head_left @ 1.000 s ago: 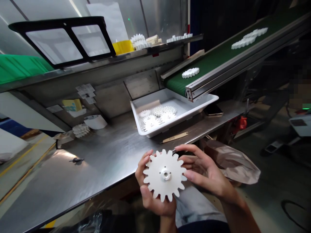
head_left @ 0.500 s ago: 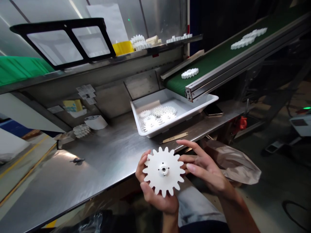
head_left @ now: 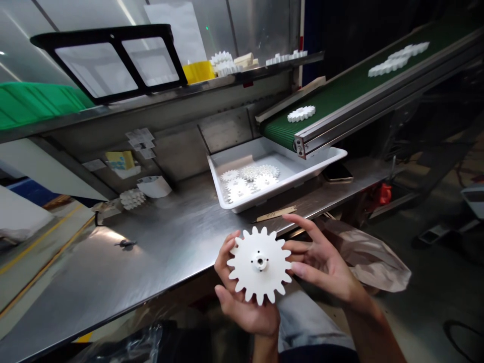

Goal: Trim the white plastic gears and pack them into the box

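Gear [head_left: 260, 277] is up off the tabletop [head_left: 170, 257], nearer the wearer than the tray [head_left: 298, 177], hub side facing cam. L hand [head_left: 247, 312] holds it from behind & below, fingers round the L rim, thumb standing off the face. R hand [head_left: 325, 269] is half-spread, thumb & fingertips right at the R teeth; can't tell if touching. More gears [head_left: 240, 190] lie in the tray's L part. Belt [head_left: 278, 130] slopes down over the tray's back R part, w/ a belt gear [head_left: 301, 114] near its low end. Stick [head_left: 276, 214] lies just in front of the tray.

Step in hand, prob.: looking over/handling one gear's hub face. Next move, e.g. any turn, calls for R thumb & fingers closing on the rim before L hand eases its grip.
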Motion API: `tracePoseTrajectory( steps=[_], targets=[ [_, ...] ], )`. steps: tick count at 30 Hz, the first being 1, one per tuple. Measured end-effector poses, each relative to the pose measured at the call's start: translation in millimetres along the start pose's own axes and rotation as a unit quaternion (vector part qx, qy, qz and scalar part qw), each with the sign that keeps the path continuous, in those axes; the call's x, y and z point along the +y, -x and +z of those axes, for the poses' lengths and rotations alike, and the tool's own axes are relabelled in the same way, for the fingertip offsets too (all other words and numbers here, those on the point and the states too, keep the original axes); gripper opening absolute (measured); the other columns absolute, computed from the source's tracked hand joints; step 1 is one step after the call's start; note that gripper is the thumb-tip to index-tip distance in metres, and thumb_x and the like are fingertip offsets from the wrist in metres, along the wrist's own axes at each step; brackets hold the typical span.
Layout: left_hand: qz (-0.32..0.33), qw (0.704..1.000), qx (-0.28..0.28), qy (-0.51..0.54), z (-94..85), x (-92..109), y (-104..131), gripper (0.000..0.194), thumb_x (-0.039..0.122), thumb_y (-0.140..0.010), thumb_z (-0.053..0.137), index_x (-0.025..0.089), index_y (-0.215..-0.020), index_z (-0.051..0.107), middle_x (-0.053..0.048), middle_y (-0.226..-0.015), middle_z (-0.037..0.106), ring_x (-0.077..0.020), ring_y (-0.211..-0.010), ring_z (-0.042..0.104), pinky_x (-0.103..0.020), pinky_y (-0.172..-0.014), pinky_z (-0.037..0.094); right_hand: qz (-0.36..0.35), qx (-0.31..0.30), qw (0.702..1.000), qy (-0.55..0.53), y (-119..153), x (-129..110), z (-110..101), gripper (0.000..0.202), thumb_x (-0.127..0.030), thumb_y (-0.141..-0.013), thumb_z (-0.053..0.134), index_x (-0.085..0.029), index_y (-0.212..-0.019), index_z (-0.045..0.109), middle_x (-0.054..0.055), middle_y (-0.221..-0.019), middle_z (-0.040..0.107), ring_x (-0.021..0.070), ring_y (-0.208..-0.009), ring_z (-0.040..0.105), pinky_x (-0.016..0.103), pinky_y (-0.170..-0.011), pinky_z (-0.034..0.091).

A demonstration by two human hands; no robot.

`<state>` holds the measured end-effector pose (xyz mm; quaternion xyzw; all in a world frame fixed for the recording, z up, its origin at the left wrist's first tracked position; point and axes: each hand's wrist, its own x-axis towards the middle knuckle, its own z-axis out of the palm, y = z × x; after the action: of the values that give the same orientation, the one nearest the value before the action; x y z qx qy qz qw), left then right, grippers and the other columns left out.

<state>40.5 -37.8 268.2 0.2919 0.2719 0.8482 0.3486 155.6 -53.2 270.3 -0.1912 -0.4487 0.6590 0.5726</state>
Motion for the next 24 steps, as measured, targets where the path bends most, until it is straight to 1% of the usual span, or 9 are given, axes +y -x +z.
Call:
tracePoseTrajectory(
  steps=[4, 6, 9, 13, 15, 18, 19, 22, 24],
  targets=[
    [-0.025, 0.998, -0.054, -0.025, -12.4, 8, -4, 0.059, 0.057, -0.103, 0.026, 0.027, -0.114, 0.076, -0.005, -0.136, 0.072, -0.0275, -0.121, 0.064, -0.039, -0.097, 0.051, -0.008, 0.038, 0.999, 0.006, 0, -1, -5, 0.078, -0.027, -0.094, 0.079, -0.035, -0.156, 0.033, 0.002, -0.102, 0.079, 0.0165, -0.082, 0.077, 0.028, -0.078, 0.058],
    [-0.029, 0.988, -0.124, -0.092, -20.6, 18, -11, 0.056, 0.058, -0.102, 0.033, 0.025, -0.120, 0.075, -0.009, -0.143, 0.069, -0.0315, -0.124, 0.064, -0.043, -0.100, 0.051, -0.015, 0.064, 0.998, 0.013, 1, -3, -7, 0.075, -0.029, -0.093, 0.080, -0.034, -0.154, 0.036, 0.001, -0.101, 0.079, 0.0165, -0.080, 0.076, 0.028, -0.076, 0.059],
    [0.007, 0.924, -0.261, -0.279, -26.4, 37, -23, 0.050, 0.050, -0.099, 0.056, 0.028, -0.142, 0.064, -0.012, -0.151, 0.064, -0.0367, -0.134, 0.060, -0.051, -0.110, 0.047, -0.014, 0.099, 0.994, 0.037, 1, -5, -9, 0.071, -0.031, -0.094, 0.080, -0.032, -0.153, 0.040, 0.005, -0.111, 0.079, 0.0182, -0.086, 0.077, 0.027, -0.076, 0.060],
    [0.107, 0.804, -0.369, -0.454, -11.4, 56, -34, 0.098, 0.046, -0.074, 0.089, 0.028, -0.160, 0.046, -0.019, -0.151, 0.061, -0.0468, -0.135, 0.058, -0.064, -0.110, 0.047, -0.026, 0.135, 0.986, 0.093, 2, -5, -8, 0.064, -0.030, -0.094, 0.079, -0.034, -0.149, 0.046, 0.005, -0.116, 0.078, 0.0196, -0.096, 0.078, 0.027, -0.081, 0.063],
    [0.109, 0.796, -0.368, -0.468, -2.3, 62, -40, 0.092, 0.048, -0.067, 0.093, 0.025, -0.150, 0.059, -0.022, -0.136, 0.068, -0.0502, -0.124, 0.064, -0.066, -0.104, 0.050, -0.023, 0.152, 0.978, 0.143, 4, -2, -7, 0.058, -0.033, -0.092, 0.081, -0.035, -0.143, 0.052, 0.004, -0.113, 0.078, 0.0191, -0.095, 0.078, 0.025, -0.081, 0.064],
    [0.131, 0.781, -0.370, -0.485, -3.9, 75, -53, 0.074, 0.051, -0.068, 0.091, 0.023, -0.134, 0.071, -0.016, -0.106, 0.075, -0.0434, -0.098, 0.073, -0.057, -0.093, 0.056, 0.024, 0.164, 0.954, 0.248, 9, 4, -3, 0.057, -0.043, -0.085, 0.088, -0.035, -0.135, 0.060, 0.004, -0.109, 0.078, 0.0201, -0.092, 0.079, 0.025, -0.084, 0.067],
    [0.150, 0.746, -0.394, -0.515, -9.9, 83, -59, 0.070, 0.054, -0.069, 0.089, 0.022, -0.129, 0.073, -0.014, -0.098, 0.075, -0.0407, -0.090, 0.073, -0.053, -0.088, 0.058, 0.049, 0.156, 0.948, 0.272, 10, 7, 0, 0.062, -0.046, -0.082, 0.090, -0.035, -0.136, 0.060, 0.004, -0.109, 0.079, 0.0211, -0.093, 0.079, 0.026, -0.086, 0.067],
    [0.154, 0.578, -0.496, -0.630, -42.3, 122, -74, 0.066, 0.066, -0.074, 0.082, 0.019, -0.119, 0.073, -0.013, -0.088, 0.076, -0.0384, -0.079, 0.075, -0.045, -0.075, 0.059, 0.117, 0.080, 0.951, 0.274, 10, 19, 9, 0.076, -0.052, -0.081, 0.089, -0.036, -0.146, 0.054, 0.006, -0.116, 0.082, 0.0252, -0.099, 0.081, 0.031, -0.091, 0.069],
    [0.096, 0.514, -0.506, -0.686, -74.9, 155, -79, 0.067, 0.070, -0.075, 0.080, 0.019, -0.117, 0.072, -0.013, -0.087, 0.078, -0.0390, -0.077, 0.076, -0.043, -0.070, 0.058, 0.141, 0.029, 0.953, 0.268, 7, 30, 11, 0.071, -0.053, -0.087, 0.082, -0.035, -0.149, 0.053, 0.009, -0.123, 0.081, 0.0277, -0.101, 0.082, 0.034, -0.089, 0.070]
  ],
)
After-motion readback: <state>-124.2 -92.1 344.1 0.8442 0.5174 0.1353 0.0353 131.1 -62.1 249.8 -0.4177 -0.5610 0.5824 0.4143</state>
